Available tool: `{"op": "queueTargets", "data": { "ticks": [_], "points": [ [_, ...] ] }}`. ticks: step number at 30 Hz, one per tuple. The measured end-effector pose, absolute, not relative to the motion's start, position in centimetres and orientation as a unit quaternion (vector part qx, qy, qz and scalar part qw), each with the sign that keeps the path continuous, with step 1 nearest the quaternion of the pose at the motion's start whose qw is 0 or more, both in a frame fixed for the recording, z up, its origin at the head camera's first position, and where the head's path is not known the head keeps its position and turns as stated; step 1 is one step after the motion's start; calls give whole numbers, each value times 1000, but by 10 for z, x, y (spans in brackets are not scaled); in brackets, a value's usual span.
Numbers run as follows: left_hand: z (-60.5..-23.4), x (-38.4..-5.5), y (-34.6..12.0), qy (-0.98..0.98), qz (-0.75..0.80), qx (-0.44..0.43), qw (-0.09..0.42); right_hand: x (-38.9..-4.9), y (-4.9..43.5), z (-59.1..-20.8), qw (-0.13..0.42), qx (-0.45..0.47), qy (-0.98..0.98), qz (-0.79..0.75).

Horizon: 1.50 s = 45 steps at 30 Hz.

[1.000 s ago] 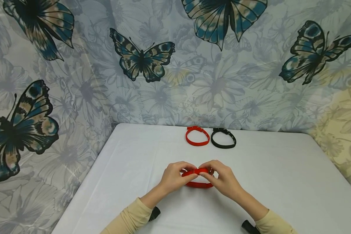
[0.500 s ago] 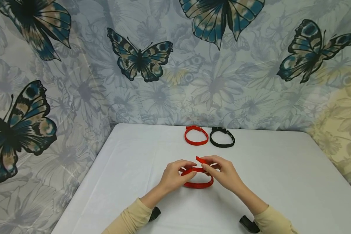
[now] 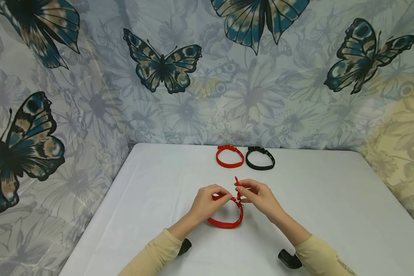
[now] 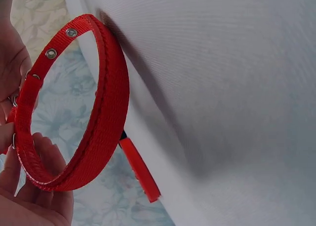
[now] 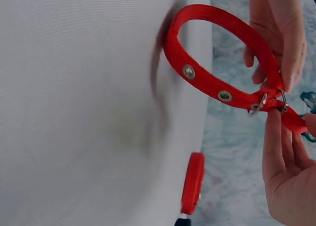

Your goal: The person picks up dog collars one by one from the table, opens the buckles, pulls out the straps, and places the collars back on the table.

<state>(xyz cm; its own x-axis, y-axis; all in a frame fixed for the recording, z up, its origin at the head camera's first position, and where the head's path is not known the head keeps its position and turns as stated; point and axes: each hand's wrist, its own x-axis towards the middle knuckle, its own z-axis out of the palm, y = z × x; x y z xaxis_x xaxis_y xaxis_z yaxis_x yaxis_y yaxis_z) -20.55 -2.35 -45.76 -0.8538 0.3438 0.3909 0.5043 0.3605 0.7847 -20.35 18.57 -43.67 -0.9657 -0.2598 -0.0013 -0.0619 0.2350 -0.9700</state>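
Observation:
Both hands hold a red collar (image 3: pixel 227 225) over the near middle of the white table, its loop hanging below the fingers. My left hand (image 3: pixel 207 202) pinches the band beside the metal buckle (image 5: pixel 283 101). The tip (image 3: pixel 237 181) of the strap stands up between thumb and fingers of my right hand (image 3: pixel 262 197), with the strap running down through the buckle. Right fingertips touch the band close to the metal ring (image 5: pixel 258 105) in the right wrist view. Metal eyelets (image 5: pixel 188 71) show along the band; the left fingers partly hide its far side.
Toward the table's (image 3: pixel 158 172) back edge lie a second red collar (image 3: pixel 229 165) and a black collar (image 3: pixel 260 168), side by side. Behind the table hangs a butterfly-patterned cloth (image 3: pixel 186 115). Black wrist devices (image 3: pixel 289 259) sit under the sleeves.
The right hand has drawn the strap end up and away from the band, now pointing upward. The collar's loop has turned and shifted slightly left, and the buckle has come into view.

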Motion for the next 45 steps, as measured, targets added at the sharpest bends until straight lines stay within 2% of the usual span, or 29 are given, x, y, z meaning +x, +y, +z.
{"op": "queueTargets", "data": {
  "ticks": [15,24,35,45],
  "points": [
    [-448,-212,-19,-863,-441,-244,31,-209,190,-438,137,-75,733,-662],
    [-452,-214,-14,-855,-460,-239,6,-209,189,-439,140,-71,732,-663],
    [-458,-215,-12,-850,-490,-192,-28,-211,186,-442,143,-72,729,-665],
    [-464,-214,-15,-822,-541,-173,-38,-211,183,-443,130,-72,744,-651]
  ]
}}
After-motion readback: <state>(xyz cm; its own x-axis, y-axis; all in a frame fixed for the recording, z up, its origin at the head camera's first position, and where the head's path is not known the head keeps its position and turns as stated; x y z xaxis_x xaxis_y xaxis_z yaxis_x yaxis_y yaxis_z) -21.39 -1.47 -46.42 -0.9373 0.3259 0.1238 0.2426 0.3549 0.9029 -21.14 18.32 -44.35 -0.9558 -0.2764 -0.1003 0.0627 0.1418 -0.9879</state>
